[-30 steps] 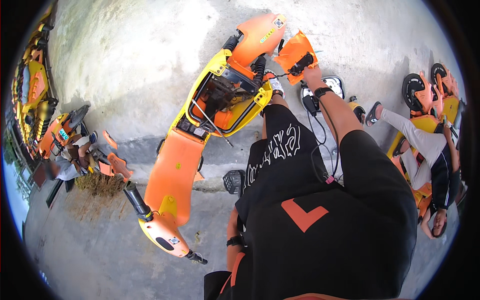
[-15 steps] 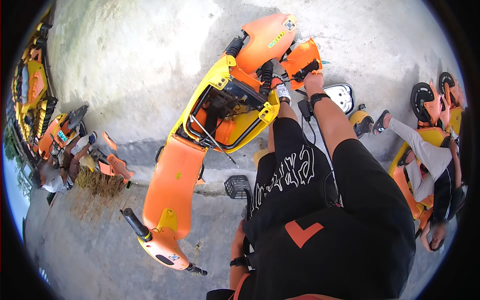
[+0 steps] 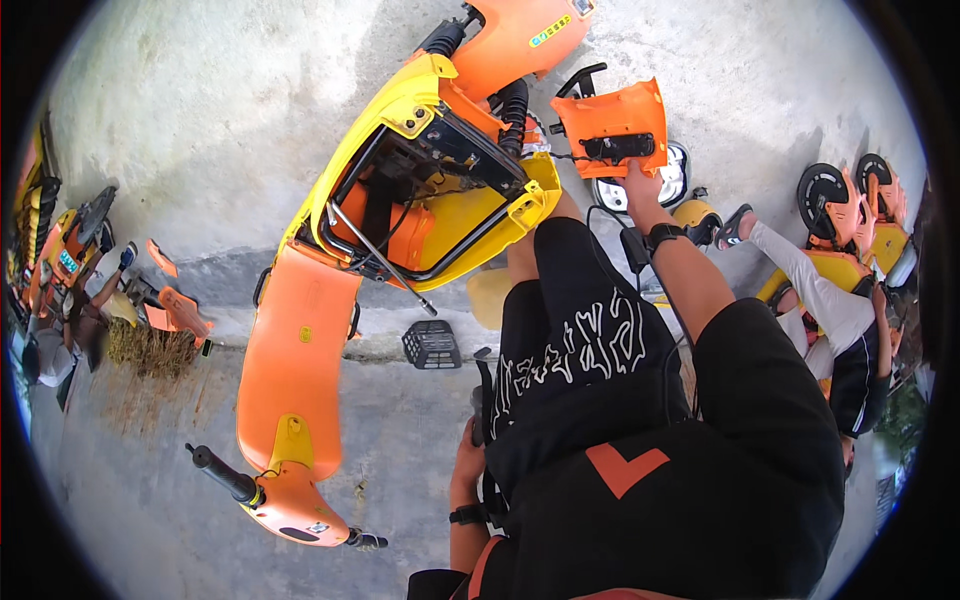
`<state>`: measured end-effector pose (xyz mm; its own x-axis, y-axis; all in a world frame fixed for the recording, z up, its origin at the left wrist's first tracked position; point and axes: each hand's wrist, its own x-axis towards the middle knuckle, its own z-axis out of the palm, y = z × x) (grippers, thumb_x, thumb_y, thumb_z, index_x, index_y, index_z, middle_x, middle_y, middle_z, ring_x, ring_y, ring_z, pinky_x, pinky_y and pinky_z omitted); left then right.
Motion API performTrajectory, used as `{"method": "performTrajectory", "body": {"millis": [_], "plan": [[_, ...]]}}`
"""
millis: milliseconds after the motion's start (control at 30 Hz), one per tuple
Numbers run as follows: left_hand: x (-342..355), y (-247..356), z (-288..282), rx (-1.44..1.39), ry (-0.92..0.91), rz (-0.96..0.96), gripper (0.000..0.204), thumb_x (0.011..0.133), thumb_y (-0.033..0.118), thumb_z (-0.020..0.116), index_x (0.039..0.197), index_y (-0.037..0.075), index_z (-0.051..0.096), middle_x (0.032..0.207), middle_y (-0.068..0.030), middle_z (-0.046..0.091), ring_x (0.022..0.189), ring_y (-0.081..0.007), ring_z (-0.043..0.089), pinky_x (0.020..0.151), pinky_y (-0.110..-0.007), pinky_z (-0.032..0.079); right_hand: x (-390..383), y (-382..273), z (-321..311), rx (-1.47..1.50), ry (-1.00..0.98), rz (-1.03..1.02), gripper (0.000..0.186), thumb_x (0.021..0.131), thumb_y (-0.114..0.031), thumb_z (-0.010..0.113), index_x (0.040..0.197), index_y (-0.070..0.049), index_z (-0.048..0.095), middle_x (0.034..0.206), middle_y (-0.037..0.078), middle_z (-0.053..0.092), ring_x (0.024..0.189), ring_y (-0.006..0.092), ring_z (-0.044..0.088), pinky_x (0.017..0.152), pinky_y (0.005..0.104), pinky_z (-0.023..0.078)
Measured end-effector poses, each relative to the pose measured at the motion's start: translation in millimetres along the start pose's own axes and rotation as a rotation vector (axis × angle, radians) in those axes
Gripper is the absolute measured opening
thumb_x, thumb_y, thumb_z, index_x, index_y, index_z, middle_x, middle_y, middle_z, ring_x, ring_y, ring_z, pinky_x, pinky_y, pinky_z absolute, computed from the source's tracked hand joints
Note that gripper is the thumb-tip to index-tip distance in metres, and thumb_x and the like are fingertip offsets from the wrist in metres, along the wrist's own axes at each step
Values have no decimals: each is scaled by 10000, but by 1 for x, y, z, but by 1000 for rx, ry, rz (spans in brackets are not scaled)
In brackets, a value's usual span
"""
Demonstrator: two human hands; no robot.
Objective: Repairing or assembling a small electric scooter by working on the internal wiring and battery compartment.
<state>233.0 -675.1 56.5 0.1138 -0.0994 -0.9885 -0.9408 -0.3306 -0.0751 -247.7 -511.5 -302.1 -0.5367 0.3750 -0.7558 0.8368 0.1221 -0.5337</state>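
Observation:
An orange scooter panel [image 3: 610,108], with a dark lamp-like part set into it, is gripped at its lower edge by my right hand [image 3: 642,188]. A thin cable runs from the panel toward the yellow scooter body [image 3: 380,130]. This body has an open seat compartment with a black tube frame and a strut. The orange front piece with handlebars [image 3: 295,505] lies toward the lower left. My left hand [image 3: 467,458] is low by my hip, its fingers closed around a dark object [image 3: 479,415] whose kind is hard to make out.
A black basket [image 3: 432,346] sits on the ground left of my legs. A white-and-black helmet-like shell [image 3: 680,180] and a yellow helmet [image 3: 697,217] lie beyond my right wrist. Other people sit by scooters at left and right, near orange panels [image 3: 183,312].
The orange panel, in my right hand, has moved away from the scooter body and turned so its dark part faces up. The view has shifted, so the scooter appears farther left.

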Motion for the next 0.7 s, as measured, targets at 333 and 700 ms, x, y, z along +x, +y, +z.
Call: {"method": "performTrajectory", "body": {"millis": [333,700], "plan": [[37,32,4,-290,43,-115,634,859,114,606,1437,12,366,1281,-157,570,1144,-230,571,961,-324,447,21,-23,22,-96,65,194,351,887,-69,563,1205,49,474,1115,171,599,883,279,675,657,331,632],[58,64,3,-131,57,-58,666,847,119,582,1454,3,335,1280,-148,551,1138,-203,543,969,-305,422,109,-31,71,-448,17,251,307,872,-142,595,1129,24,559,1030,136,640,837,243,669,601,357,595]]}}
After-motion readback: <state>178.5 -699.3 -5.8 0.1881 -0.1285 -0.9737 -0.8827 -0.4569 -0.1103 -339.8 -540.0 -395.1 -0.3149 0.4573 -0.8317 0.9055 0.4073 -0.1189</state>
